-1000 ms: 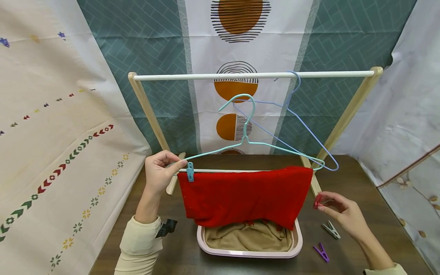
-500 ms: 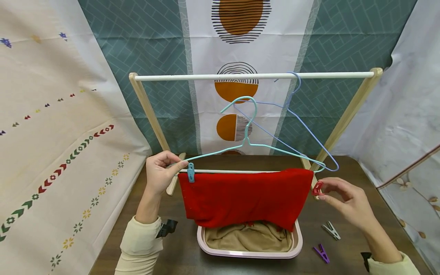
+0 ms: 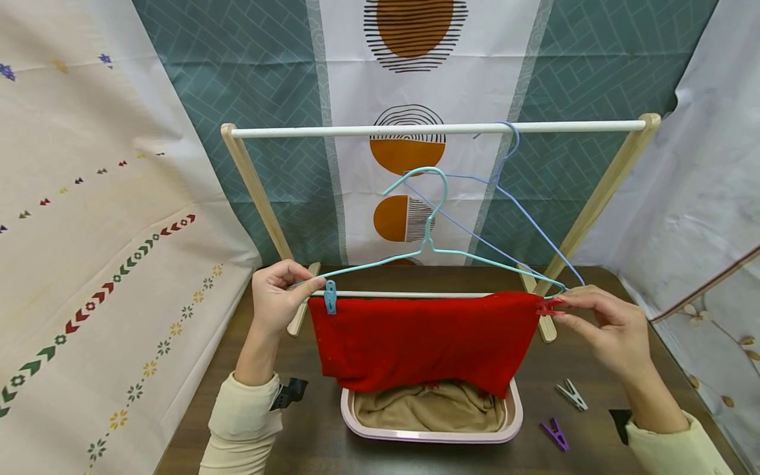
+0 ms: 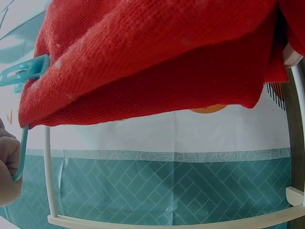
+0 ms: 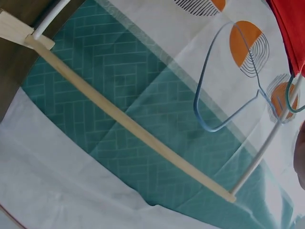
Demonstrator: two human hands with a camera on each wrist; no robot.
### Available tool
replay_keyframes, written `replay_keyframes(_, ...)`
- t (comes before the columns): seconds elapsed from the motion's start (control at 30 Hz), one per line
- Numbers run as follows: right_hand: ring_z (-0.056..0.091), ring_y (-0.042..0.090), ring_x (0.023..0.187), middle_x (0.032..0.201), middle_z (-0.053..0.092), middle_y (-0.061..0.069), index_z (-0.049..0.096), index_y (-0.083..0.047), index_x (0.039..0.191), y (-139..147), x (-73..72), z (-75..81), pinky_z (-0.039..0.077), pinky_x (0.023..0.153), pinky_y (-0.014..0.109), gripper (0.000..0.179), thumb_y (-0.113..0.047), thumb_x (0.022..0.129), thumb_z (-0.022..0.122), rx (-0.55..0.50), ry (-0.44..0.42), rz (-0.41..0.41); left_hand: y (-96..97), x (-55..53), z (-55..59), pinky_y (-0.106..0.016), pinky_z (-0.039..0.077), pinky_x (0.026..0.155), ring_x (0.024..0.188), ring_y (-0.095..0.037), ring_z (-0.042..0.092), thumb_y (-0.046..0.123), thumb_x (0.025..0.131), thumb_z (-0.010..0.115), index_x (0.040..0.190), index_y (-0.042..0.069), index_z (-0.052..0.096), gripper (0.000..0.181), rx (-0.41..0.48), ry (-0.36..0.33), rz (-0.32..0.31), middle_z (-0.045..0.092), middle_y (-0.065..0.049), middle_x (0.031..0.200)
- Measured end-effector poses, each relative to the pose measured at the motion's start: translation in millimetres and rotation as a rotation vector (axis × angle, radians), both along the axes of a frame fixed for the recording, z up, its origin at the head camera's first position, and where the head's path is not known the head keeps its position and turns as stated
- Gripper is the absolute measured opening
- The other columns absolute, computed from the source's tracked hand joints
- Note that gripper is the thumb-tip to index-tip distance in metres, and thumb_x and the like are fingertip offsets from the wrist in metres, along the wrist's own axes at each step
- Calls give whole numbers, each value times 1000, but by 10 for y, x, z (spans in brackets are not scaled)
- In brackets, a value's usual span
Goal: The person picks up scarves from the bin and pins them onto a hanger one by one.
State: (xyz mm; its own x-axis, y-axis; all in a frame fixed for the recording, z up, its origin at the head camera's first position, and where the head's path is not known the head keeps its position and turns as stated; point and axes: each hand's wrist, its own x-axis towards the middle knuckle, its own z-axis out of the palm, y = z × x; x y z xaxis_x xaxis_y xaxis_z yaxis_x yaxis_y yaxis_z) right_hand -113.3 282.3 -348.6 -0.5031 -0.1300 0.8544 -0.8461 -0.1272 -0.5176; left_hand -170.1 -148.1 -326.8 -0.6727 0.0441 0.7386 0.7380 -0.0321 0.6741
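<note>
A red cloth (image 3: 421, 343) hangs folded over the lower bar of a mint-green hanger (image 3: 380, 262). My left hand (image 3: 279, 293) pinches the hanger's left corner between thumb and fingers. Just right of that grip, a blue clothespin (image 3: 330, 297) sits on the cloth's upper left edge; the left wrist view shows this blue clothespin (image 4: 26, 71) biting the fabric. My right hand (image 3: 611, 330) pinches a red clothespin (image 3: 549, 307) at the cloth's upper right corner, beside the hanger's right end. In the right wrist view only a sliver of the right hand (image 5: 300, 155) shows.
Behind stands a wooden rack with a white rail (image 3: 356, 131), where a blue hanger (image 3: 534, 224) hangs. Below the cloth is a pink basin (image 3: 436, 437) with brown fabric (image 3: 427, 410). A grey clothespin (image 3: 572, 395) and a purple clothespin (image 3: 555, 434) lie on the table at right.
My right hand has moved up with the red clothespin, from beside the cloth to its upper right corner. The left hand keeps its hold, and the hanger's hook has leaned slightly right.
</note>
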Motion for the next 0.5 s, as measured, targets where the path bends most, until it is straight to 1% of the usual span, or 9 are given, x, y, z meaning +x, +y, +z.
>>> replay_keyframes(0.03,61,26,85,88,64,25,57,27,84,-5,-7,9,48,79,22,28,13,66,72,-12,2,1,0,2,2,-20,24,36,39,-5,31,-26,62,64,62,-5,61,21,-7,3,6,60,7,57)
replay_keyframes(0.13,61,25,83,86,64,25,56,28,82,-28,-23,34,49,78,23,27,13,66,72,-32,10,2,-1,7,3,-20,23,36,39,-6,29,-26,62,64,62,-6,61,21,2,6,-4,60,6,57)
replay_keyframes(0.27,63,25,82,85,65,25,57,28,79,-90,-40,78,49,78,23,25,13,66,72,-32,24,-2,-4,10,1,-21,20,35,38,-7,24,-26,61,63,62,-4,61,23,7,8,-13,59,7,56)
replay_keyframes(0.4,63,23,79,83,66,22,62,22,79,-171,-42,125,49,76,21,21,8,67,73,3,40,-66,-17,6,-12,-21,18,36,39,-8,21,-25,62,65,62,-3,61,22,0,20,-18,57,7,55)
replay_keyframes(0.5,64,20,76,81,67,20,64,20,78,-222,-38,152,49,74,19,20,6,69,74,33,57,-108,-31,6,-20,-21,18,36,38,-9,19,-18,64,70,61,-5,60,16,7,40,-28,56,6,53)
